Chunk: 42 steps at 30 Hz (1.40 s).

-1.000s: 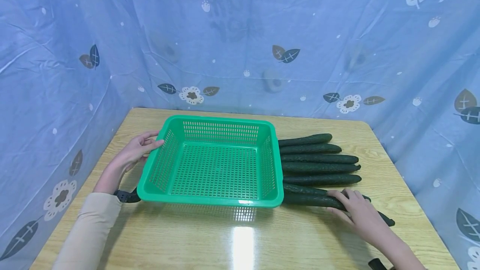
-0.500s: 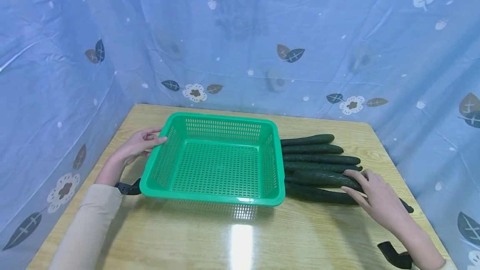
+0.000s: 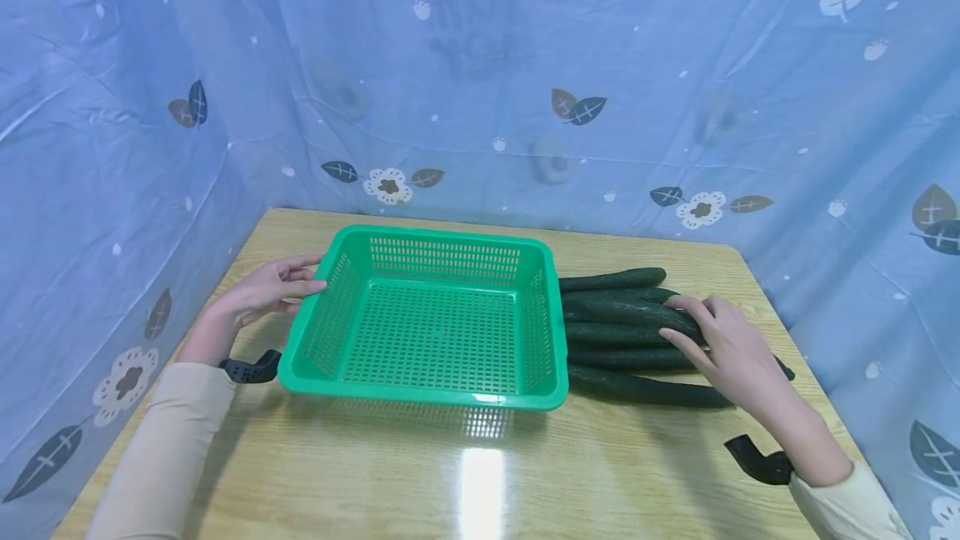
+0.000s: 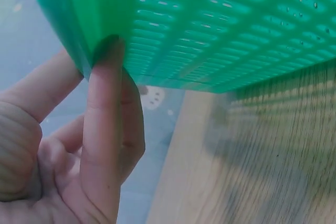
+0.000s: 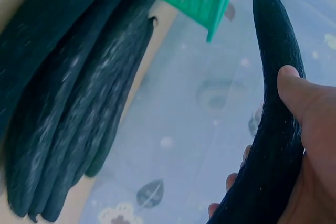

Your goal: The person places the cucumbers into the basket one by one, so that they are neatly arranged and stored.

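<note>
Cucumber (image 5: 275,135): probably firm, perhaps slippery; hold near mid-length.
Right hand (image 3: 731,348): your thumb and fingers grip it.
Left hand (image 3: 264,292): you pinch the green plastic basket (image 3: 420,395) by its rim.

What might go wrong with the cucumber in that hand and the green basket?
The cucumber might slip from the right hand and thump onto the other cucumbers. Its far end also points toward the basket, so it might bump the side. The left hand holds only one side of the rim, so a bump might make the basket slide.
</note>
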Each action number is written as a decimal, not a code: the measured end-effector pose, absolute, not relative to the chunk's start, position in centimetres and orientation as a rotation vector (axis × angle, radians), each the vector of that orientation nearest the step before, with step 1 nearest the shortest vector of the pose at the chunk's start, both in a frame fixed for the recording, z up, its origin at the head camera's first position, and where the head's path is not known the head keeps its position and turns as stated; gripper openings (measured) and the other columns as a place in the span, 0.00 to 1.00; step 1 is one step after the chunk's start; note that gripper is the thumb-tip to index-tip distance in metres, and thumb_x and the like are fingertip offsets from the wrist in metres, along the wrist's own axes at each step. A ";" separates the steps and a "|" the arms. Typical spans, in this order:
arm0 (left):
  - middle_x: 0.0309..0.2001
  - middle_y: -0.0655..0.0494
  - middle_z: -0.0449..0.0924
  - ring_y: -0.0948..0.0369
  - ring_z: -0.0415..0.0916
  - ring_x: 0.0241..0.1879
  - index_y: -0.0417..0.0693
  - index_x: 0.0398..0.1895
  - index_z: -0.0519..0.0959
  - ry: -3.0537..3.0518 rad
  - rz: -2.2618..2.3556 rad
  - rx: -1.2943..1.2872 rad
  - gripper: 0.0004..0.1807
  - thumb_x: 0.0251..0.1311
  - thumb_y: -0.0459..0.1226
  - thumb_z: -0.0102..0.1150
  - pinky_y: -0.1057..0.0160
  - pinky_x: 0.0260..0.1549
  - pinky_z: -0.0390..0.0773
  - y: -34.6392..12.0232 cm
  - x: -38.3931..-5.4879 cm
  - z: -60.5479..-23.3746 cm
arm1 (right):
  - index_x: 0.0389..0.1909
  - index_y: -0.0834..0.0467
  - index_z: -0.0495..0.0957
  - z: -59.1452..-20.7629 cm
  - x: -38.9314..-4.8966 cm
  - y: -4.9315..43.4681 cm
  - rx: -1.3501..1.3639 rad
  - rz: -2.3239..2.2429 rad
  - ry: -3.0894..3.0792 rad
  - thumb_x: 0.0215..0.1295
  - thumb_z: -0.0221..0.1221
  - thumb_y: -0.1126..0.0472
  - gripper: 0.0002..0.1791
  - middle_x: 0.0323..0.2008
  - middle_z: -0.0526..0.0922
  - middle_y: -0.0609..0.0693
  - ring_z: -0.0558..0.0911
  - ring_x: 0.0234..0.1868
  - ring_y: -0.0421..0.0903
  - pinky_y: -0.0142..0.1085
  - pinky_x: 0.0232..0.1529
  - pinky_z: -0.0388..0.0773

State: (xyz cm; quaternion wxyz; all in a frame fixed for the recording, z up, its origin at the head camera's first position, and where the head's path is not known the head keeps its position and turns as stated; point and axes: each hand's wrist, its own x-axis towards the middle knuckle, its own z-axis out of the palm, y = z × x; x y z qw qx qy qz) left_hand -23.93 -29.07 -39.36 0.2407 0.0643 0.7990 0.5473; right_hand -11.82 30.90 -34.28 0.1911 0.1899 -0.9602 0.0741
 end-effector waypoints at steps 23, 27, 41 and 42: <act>0.42 0.55 0.72 0.65 0.75 0.34 0.48 0.73 0.44 2.195 1.504 0.149 0.42 0.63 0.46 0.55 0.60 0.35 0.78 -28.5 -23.2 -38.6 | 0.57 0.46 0.68 -33.5 -17.3 21.0 0.638 0.236 -2.835 0.64 0.53 0.43 0.23 0.33 0.67 0.52 0.67 0.33 0.51 0.42 0.30 0.61; 0.42 0.56 0.72 0.67 0.73 0.30 0.47 0.73 0.44 2.200 1.496 0.136 0.42 0.64 0.46 0.55 0.62 0.31 0.77 -28.5 -23.2 -38.6 | 0.57 0.46 0.68 -33.5 -17.9 19.5 0.652 0.208 -2.835 0.64 0.53 0.43 0.23 0.34 0.68 0.53 0.67 0.33 0.51 0.42 0.31 0.62; 0.42 0.56 0.73 0.65 0.76 0.33 0.46 0.74 0.42 2.195 1.489 0.149 0.43 0.64 0.46 0.54 0.60 0.35 0.79 -28.5 -23.3 -38.7 | 0.58 0.45 0.66 -33.1 -20.3 15.5 0.701 0.142 -2.848 0.65 0.50 0.40 0.23 0.32 0.67 0.53 0.64 0.27 0.49 0.38 0.25 0.57; 0.42 0.56 0.73 0.65 0.76 0.33 0.46 0.74 0.42 2.194 1.490 0.149 0.43 0.64 0.46 0.54 0.60 0.35 0.79 -28.5 -23.2 -38.8 | 0.58 0.44 0.67 -33.1 -20.5 15.3 0.702 0.148 -2.847 0.65 0.50 0.40 0.23 0.32 0.67 0.53 0.64 0.27 0.49 0.38 0.26 0.57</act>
